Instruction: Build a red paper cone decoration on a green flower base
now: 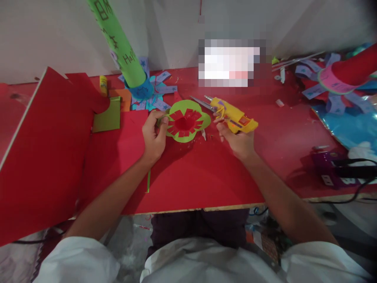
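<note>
Both hands work at the flower [185,125], a green paper cut-out w/ a red fringed centre, lying flat on the red counter [206,173]. Left hand [154,135] is closed on the flower's left edge, thumb on top, fingers curled under the green petal. Right hand [237,139] sits just right of the flower, wrapped round the grip of a yellow glue gun [232,116]; the gun's nozzle points left & up, toward the flower's upper right side, not touching it as far as I can tell. Scissors [202,103] lie just beyond the flower, blades half hidden by the gun.

Behind the flower & a bit left: a green tube [118,43] w/ writing leans up out of a blue base [143,91] ringed by blue & purple paper strips. Further left of the flower, a green paper square [108,118] & an orange piece [123,98]; a yellow glue stick [103,84] stands behind those. Far left of the flower, a big red sheet [44,153] is propped at a tilt, overlapping the counter edge. A thin green strip [149,181] lies below the left hand, nearer the person.

Well to the right of the flower: purple strips [332,96], a red tube [353,68] w/ a pink band, shiny blue foil [350,127], & nearer the counter's front edge a purple plug box [326,167] w/ black cable. Small white scraps dot the counter just right of the flower
</note>
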`<state>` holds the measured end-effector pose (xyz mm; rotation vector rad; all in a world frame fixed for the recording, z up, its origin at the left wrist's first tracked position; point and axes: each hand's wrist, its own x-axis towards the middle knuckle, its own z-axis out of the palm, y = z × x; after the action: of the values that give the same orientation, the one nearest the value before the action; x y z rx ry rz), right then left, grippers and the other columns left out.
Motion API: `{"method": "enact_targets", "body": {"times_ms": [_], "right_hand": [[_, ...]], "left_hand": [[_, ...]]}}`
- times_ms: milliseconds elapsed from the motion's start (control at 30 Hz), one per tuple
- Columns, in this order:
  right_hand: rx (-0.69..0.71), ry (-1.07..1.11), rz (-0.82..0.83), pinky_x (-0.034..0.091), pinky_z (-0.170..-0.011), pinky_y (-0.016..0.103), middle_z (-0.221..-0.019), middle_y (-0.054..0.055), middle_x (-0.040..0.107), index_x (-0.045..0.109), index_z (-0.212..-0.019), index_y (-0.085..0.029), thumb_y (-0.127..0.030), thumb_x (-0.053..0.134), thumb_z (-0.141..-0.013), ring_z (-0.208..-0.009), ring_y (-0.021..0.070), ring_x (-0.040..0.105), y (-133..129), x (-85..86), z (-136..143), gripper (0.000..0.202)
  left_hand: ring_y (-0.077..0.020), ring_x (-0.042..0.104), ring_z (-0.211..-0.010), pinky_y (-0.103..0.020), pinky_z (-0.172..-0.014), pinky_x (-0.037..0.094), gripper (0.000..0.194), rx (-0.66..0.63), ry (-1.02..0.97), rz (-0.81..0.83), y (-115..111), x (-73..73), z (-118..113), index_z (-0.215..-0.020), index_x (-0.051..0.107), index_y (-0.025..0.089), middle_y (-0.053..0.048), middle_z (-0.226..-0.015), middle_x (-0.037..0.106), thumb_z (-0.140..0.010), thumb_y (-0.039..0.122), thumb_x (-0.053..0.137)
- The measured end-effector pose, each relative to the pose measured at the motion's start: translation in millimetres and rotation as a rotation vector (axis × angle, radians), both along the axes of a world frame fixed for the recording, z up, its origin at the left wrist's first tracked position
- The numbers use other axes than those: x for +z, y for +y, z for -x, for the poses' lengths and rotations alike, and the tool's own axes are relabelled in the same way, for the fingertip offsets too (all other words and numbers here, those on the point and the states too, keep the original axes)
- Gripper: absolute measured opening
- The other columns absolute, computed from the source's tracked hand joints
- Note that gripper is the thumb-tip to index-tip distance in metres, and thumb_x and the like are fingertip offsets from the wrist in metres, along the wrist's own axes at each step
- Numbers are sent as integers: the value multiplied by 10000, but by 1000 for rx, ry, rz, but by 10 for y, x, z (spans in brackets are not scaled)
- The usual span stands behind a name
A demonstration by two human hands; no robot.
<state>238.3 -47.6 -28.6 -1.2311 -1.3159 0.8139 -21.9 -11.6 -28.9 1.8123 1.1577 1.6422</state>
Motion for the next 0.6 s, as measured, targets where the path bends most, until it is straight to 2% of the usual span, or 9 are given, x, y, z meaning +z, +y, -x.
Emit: {"method": "enact_targets", "body": {"times_ms": [133,300,467,600], "right_hand": [[67,71,-1,492,-488,328,-953,42,738,706,-926,-292,-738,698,-844,-549,134,544,-40,93,-89,453],[190,121,79,444,-464,299,-853,25,738,701,-941,-264,-734,738,-811,-496,103,468,-109,158,-83,489],[178,54,103,493,-494,305,-787,30,726,736,-865,-249,-725,776,-775,-535,126,543,-124,105,-63,486],[156,-20,94,563,-545,318,-791,49,744,745,-850,-242,-661,798,-784,-622,168,644,-111,82,-61,427]], "left_hand": [[-157,522,-746,-321,-729,448,390,18,-32,-3,-2,12,14,-869,669,238,-12,-802,568,-976,610,621],[-169,545,-775,-334,-764,471,360,-17,8,-9,1,-7,20,-930,684,246,-22,-836,578,-1011,579,574],[-155,567,-779,-303,-735,473,301,-29,56,-53,5,-30,25,-1036,704,252,-30,-860,619,-1063,485,515],[-152,591,-789,-297,-743,485,295,-30,56,-53,11,-53,31,-1066,722,261,-36,-901,662,-1061,484,528]]}}
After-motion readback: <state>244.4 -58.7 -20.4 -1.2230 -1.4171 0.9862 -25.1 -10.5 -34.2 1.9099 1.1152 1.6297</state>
